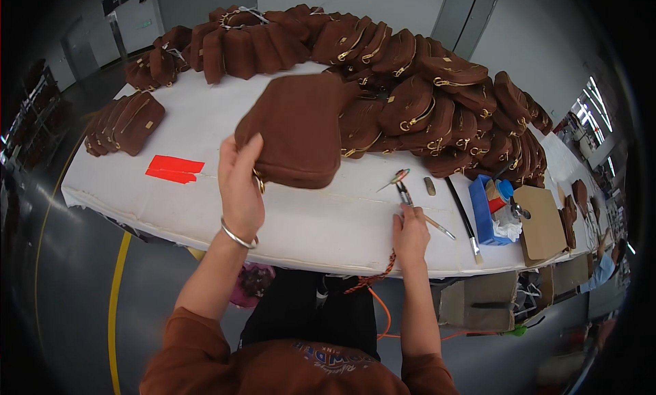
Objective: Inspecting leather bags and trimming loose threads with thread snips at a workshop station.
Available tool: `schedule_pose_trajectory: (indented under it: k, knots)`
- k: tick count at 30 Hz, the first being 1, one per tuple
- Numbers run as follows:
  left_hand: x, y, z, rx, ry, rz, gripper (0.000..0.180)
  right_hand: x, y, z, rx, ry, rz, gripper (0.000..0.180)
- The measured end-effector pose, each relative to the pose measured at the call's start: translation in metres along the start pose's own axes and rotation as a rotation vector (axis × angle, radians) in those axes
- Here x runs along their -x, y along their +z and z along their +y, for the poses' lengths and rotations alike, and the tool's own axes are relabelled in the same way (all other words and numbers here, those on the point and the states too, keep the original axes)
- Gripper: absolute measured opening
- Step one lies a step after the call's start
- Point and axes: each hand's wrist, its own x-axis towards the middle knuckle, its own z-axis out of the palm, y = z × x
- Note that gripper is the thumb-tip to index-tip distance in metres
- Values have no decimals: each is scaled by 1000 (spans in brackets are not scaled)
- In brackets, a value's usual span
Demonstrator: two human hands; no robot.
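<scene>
The left hand (242, 190) grips a boxy brown bag (301, 132) by its near left corner, holding it above the white table (328, 221), before piled brown zip bags (410, 108). The right hand (411, 234), left of a black-handled brush (461, 210), has its fingertips at a slim metal tool (405, 193); whether they grip it I cannot tell

A blue bin (480, 214) stands just beside a tan board (543, 225).

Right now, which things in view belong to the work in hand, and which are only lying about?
Seemingly in use:
- brown boxy bag, in the left hand
- slim metal tool, at the right hand

Apparently lying about:
- flat red patch
- long black-handled brush
- blue plastic box
</scene>
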Motion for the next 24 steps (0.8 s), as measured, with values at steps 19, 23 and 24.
schedule_pose_trajectory:
  k: [19,23,24]
  knots:
    - [102,-17,-32,-455,-117,-401,18,29,-23,-97,-1268,104,-154,49]
    - [105,-17,-44,-683,-74,-561,15,28,-24,-84,-967,39,-170,45]
    - [107,-15,-45,-681,-65,-570,13,29,-27,-86,-936,-2,-175,49]
